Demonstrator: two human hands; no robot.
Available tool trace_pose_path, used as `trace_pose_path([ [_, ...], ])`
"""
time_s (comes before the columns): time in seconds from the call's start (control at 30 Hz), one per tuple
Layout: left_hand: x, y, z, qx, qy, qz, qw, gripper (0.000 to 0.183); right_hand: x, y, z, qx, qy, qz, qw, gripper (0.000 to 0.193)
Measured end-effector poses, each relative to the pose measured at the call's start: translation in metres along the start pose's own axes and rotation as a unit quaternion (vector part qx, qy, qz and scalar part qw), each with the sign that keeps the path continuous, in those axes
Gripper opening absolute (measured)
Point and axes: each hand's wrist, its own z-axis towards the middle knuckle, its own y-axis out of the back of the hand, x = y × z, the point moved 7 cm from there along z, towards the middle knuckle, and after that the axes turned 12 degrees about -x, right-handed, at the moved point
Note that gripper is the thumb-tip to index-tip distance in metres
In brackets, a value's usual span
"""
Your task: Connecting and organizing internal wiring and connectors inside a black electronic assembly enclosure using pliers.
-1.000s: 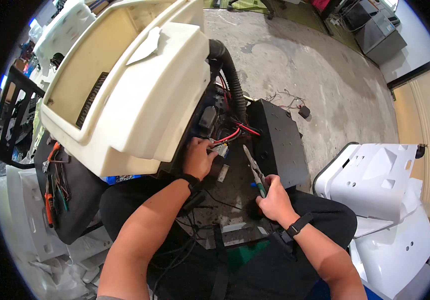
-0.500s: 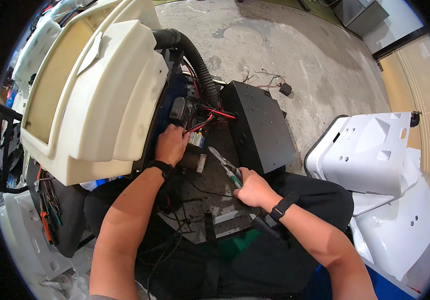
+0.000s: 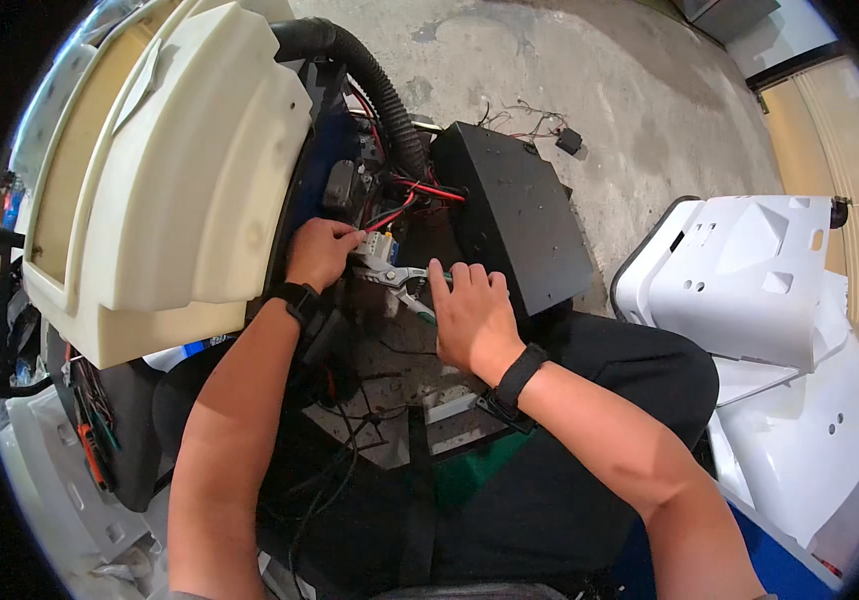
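Note:
My left hand (image 3: 320, 253) is closed, its fingertips pinched where red and black wires (image 3: 387, 218) come down beside a small pale circuit breaker (image 3: 380, 246). In my right hand (image 3: 478, 318) is a pair of pliers (image 3: 402, 274) with green and white handles, spread apart. The right fingers lie stretched over one handle, and part of the grip is hidden beneath them. The pliers' jaws reach the lower side of the breaker, close below my left fingertips. Behind the wires runs a thick black corrugated hose (image 3: 390, 98).
A cream molded housing (image 3: 190, 170) stands at left, a black metal box (image 3: 515, 215) right of the wires. White plastic shells (image 3: 740, 285) lie at far right. Hand tools (image 3: 92, 440) rest on a dark pad at left. A small black part (image 3: 570, 141) with wires lies on the floor.
My right hand has moved up and left with the pliers, whose jaws now reach the breaker. The pliers' handles have spread. My left hand stays near the wires, and the whole view has shifted slightly.

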Motion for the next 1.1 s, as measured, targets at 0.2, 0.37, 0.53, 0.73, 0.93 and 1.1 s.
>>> trace_pose_path([
  [0.2, 0.003, -0.001, 0.003, -0.005, 0.004, -0.003, 1.000, 0.033, -0.001, 0.005, 0.006, 0.015, -0.006, -0.017, 1.000, 0.065],
  [0.37, 0.015, 0.001, 0.003, -0.055, 0.048, -0.029, 0.997, 0.030, -0.002, 0.001, 0.007, 0.005, -0.015, -0.045, 0.999, 0.066],
  [0.53, 0.042, -0.008, -0.001, -0.085, 0.088, -0.114, 0.986, 0.035, 0.008, -0.005, 0.016, -0.019, -0.010, -0.062, 0.998, 0.056],
  [0.73, 0.047, -0.008, -0.018, -0.093, 0.119, -0.129, 0.980, 0.041, 0.011, -0.016, 0.016, -0.068, 0.010, -0.092, 0.993, 0.056],
  [0.93, 0.038, 0.000, -0.040, -0.142, 0.119, -0.150, 0.971, 0.038, 0.000, -0.033, 0.014, -0.091, 0.033, -0.060, 0.993, 0.057],
  [1.1, 0.035, 0.008, -0.058, -0.150, 0.150, -0.090, 0.973, 0.031, -0.005, -0.035, 0.024, -0.075, 0.077, -0.064, 0.992, 0.048],
])
